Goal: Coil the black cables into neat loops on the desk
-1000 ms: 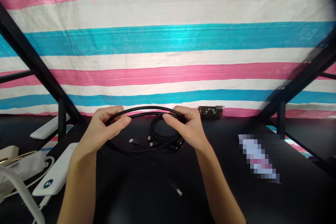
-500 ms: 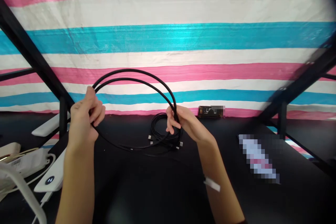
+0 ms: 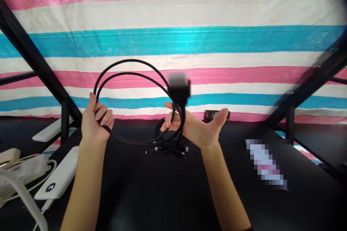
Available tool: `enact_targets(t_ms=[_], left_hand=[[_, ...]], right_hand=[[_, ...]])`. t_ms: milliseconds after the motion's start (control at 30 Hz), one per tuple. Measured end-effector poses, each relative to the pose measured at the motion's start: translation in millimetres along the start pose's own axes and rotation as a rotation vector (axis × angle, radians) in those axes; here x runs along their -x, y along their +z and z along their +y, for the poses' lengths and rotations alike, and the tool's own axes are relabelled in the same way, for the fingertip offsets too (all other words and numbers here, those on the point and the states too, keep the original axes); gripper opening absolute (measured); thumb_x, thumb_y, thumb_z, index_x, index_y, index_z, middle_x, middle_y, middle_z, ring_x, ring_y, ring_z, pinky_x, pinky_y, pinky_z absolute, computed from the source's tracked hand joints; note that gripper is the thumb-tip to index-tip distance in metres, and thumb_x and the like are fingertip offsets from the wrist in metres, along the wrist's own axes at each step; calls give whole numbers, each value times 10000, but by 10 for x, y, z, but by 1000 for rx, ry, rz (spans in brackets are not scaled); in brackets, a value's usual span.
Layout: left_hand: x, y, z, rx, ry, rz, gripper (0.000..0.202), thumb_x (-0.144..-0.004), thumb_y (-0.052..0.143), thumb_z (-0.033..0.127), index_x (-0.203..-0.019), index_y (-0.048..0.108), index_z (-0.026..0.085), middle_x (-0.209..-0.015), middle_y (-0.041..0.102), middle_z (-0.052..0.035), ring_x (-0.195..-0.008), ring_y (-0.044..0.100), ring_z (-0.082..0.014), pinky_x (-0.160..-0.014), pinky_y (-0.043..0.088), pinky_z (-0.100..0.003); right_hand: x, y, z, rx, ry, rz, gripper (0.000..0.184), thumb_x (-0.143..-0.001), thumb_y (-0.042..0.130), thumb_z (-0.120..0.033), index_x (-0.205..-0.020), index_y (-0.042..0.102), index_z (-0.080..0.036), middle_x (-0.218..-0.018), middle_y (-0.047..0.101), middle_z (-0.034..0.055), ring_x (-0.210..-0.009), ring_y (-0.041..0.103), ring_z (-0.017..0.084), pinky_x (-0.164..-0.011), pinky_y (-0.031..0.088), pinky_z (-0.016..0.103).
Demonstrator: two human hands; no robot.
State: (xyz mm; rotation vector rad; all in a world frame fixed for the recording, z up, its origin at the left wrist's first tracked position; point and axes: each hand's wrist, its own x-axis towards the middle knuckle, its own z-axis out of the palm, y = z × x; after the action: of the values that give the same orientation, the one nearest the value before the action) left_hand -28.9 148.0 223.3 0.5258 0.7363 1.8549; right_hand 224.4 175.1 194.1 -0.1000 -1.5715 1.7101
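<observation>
A thick black cable (image 3: 132, 60) is looped into a coil in front of me. My left hand (image 3: 96, 119) is closed around the coil's left side, thumb pointing up. At the right side, the fingers of my right hand (image 3: 193, 126) curl loosely about the loops, while its thumb stands wide apart. A wide plug (image 3: 179, 88) with a light grey end sticks up above the right hand, smeared by motion. Behind and below that hand, a bundle of thinner black cables (image 3: 159, 130) with small metal plugs lies on the black table (image 3: 151, 195).
On the left are a white power bank (image 3: 58, 175) with a lit display and white adapters (image 3: 29, 168) with cords. A dark boxed item (image 3: 210, 115) lies at the back edge, a blurred packet (image 3: 267, 164) on the right. Black frame bars and a striped sheet (image 3: 173, 39) stand behind.
The wide plug has come up above my right hand, whose thumb has spread away from the cable. My left hand has shifted slightly right, and the loop is a little narrower.
</observation>
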Motion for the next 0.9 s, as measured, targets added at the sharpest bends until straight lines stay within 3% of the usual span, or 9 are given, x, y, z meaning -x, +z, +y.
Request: enact_targets(t_ms=[100, 200, 300, 367, 467, 633, 767, 900], left_hand=[[-30, -13, -70, 76, -72, -13, 482, -965, 390, 342, -538, 221, 196, -331, 256, 77, -259, 222, -52, -283, 189, -192], [-22, 13, -136, 99, -72, -13, 471, -966, 385, 334, -547, 220, 195, -338, 258, 79, -262, 218, -51, -280, 177, -188], [30, 74, -189, 81, -10, 12, 462, -967, 379, 328, -556, 216, 193, -346, 245, 81, -267, 205, -50, -282, 164, -189], [79, 120, -224, 61, 10, 20, 455, -961, 392, 321, -565, 208, 192, -353, 235, 84, -270, 199, -47, -290, 164, -192], [141, 180, -289, 50, -12, -16, 418, -953, 393, 308, -583, 237, 194, -371, 242, 89, -279, 210, -43, -304, 179, -191], [159, 222, -334, -99, -78, -212, 373, -881, 489, 304, -584, 290, 200, -369, 260, 86, -294, 285, -50, -330, 240, -185], [112, 178, -263, -289, -131, -301, 267, -831, 521, 344, -631, 419, 200, -366, 242, 96, -294, 316, -67, -349, 277, -196], [69, 114, -249, -544, -143, -372, 245, -842, 506, 416, -750, 508, 189, -375, 253, 102, -316, 374, -76, -404, 334, -191]], right_hand=[[-8, 33, 13, 24, -64, -41, 1085, -505, 484, -902, -1343, 449, -214, -982, 598, 91, -945, 596, 277, -893, 438, 443], [-27, 62, 6, 110, -36, 51, 877, -600, 739, -610, -1340, 429, -255, -983, 603, 59, -958, 607, 244, -882, 454, 406], [-69, 71, 26, 226, 28, 304, 556, -755, 699, -419, -1244, 501, -242, -875, 626, 25, -894, 631, 188, -799, 476, 326], [-108, 58, 69, 267, 52, 467, 410, -805, 643, -412, -1152, 547, -215, -759, 613, -5, -780, 639, 150, -678, 476, 263], [-159, 16, 148, 229, 51, 608, 329, -818, 611, -430, -1041, 558, -195, -610, 523, -68, -581, 607, 102, -530, 450, 211], [-170, -61, 175, 95, -43, 686, 338, -791, 623, -482, -963, 554, -200, -487, 355, -122, -365, 421, 57, -385, 438, 193], [-112, -116, 61, 99, -74, 716, 298, -766, 675, -433, -909, 597, -184, -432, 293, -129, -315, 301, 40, -290, 316, 161], [-31, -169, -52, 201, 6, 696, 290, -759, 692, -430, -868, 652, -164, -391, 290, -124, -282, 209, 20, -257, 160, 165]])
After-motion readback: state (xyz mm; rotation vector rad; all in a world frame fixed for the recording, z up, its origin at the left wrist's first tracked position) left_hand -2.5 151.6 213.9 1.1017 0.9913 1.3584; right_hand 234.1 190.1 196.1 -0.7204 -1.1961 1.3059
